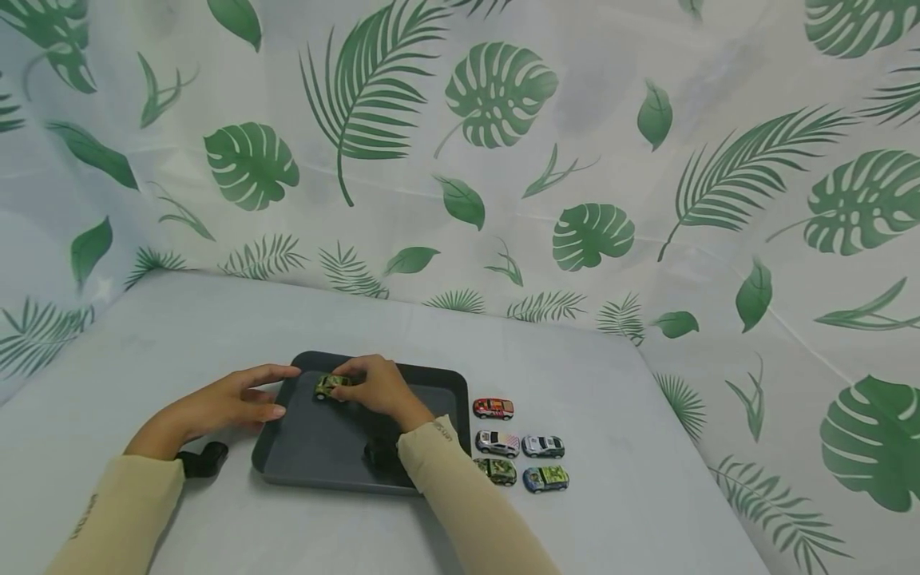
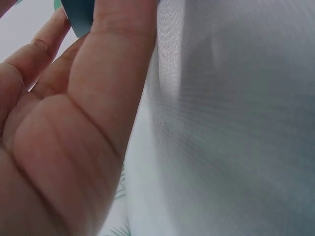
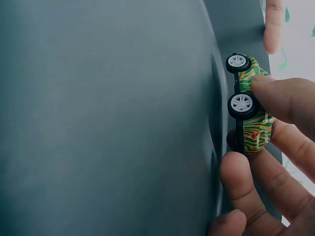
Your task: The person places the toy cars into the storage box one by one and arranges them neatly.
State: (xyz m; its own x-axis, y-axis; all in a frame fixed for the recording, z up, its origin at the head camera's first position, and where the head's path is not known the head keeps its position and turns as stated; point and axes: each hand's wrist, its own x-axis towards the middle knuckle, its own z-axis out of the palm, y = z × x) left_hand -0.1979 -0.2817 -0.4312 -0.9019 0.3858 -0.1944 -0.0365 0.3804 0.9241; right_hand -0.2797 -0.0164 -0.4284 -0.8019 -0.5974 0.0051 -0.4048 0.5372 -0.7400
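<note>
My right hand (image 1: 381, 389) pinches a green camouflage toy car (image 1: 327, 387) between thumb and fingers, at the far left corner of a dark grey tray (image 1: 316, 447). In the right wrist view the toy car (image 3: 253, 129) shows two white-spoked wheels, close over the tray's floor (image 3: 123, 118). At the tray's left side is my left hand (image 1: 226, 401), index finger and thumb stretched out to the rim. The left wrist view has the left palm (image 2: 64, 142) up close, with a small piece of the tray (image 2: 80, 14) by the fingers.
Right of the tray, several toy cars stand in rows: a red one (image 1: 493, 409), two silver-white ones (image 1: 497, 443), a camouflage one (image 1: 503, 473) and a blue-green one (image 1: 546, 479). They lie on a white-covered table (image 1: 611, 423). A leaf-print curtain (image 1: 402, 200) hangs behind.
</note>
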